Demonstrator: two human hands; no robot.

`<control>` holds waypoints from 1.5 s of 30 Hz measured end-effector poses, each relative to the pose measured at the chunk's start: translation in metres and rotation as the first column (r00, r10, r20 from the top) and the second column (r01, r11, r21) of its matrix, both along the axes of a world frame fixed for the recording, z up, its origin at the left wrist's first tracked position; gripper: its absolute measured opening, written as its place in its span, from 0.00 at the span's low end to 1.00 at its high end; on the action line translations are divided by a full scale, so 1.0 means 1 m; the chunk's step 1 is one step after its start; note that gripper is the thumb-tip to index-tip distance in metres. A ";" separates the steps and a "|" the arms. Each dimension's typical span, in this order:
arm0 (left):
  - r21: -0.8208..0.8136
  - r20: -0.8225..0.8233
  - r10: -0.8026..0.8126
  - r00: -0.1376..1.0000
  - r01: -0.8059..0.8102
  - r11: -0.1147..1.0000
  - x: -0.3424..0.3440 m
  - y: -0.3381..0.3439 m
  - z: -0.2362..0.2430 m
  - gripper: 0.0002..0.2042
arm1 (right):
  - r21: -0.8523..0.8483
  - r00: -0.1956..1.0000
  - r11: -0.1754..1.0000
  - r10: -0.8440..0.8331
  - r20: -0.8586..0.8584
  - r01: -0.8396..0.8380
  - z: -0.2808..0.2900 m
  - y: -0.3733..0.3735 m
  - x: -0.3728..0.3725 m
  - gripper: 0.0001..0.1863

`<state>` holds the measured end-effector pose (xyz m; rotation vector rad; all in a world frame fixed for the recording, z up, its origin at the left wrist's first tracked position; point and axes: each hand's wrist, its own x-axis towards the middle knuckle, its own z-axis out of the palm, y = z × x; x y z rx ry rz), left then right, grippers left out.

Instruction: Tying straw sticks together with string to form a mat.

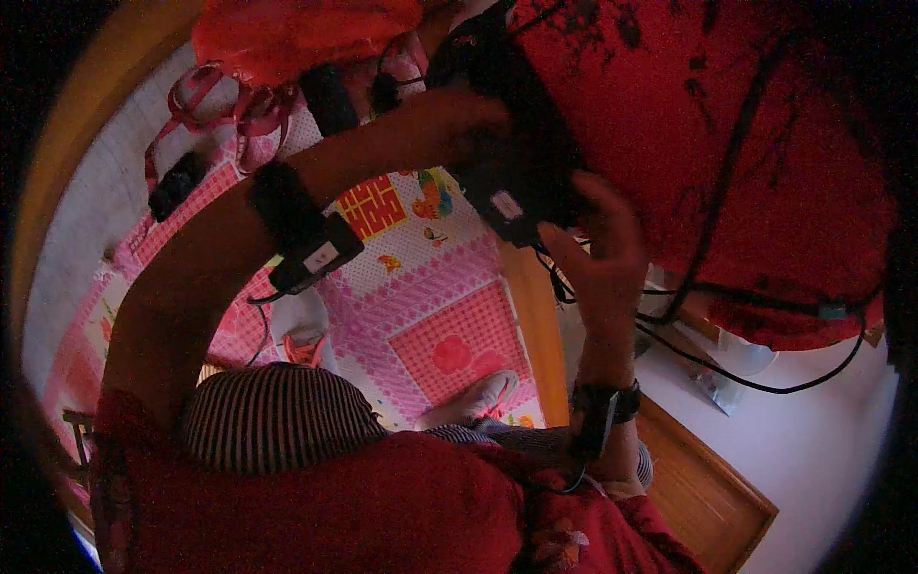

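Observation:
A dark, boxy black object [540, 158] with a small white label [507, 206] lies against a red patterned cloth. My left hand [478, 124] reaches over its left side; the fingers are lost in shadow. At the lower right corner of the black object is my right hand [612, 239], with thumb and fingers curled around the edge. Thin black cables [559, 277] hang below it near my right thumb. A strapped black device [320, 256] is on my left forearm, and another [598, 421] sits on my right wrist.
Red cloth [688, 191] with dark branch-like patterns fills the right, crossed by a long black cable [732, 177]. Pink-and-white patterned cloth [459, 335] spreads below. A red bag [306, 38], pink straps [196, 96] and dark items [177, 187] lie upper left. A wooden panel [698, 488] is lower right.

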<state>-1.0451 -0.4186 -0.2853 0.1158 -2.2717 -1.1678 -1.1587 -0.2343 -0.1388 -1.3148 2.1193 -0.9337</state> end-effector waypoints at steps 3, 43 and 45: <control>0.117 0.009 -0.036 0.999 0.035 0.992 0.012 0.001 0.005 0.16 | 0.132 0.949 0.981 -0.170 0.265 0.139 0.015 -0.002 -0.001 0.29; 0.050 0.018 -0.348 0.937 0.347 0.937 0.028 -0.017 -0.010 0.11 | 0.388 0.988 0.918 0.027 0.153 -0.085 -0.015 -0.014 -0.002 0.40; 0.170 -0.029 -0.375 0.927 0.374 0.912 0.019 -0.031 0.000 0.12 | 0.426 0.938 0.905 -0.138 0.318 -0.011 -0.006 -0.013 -0.007 0.41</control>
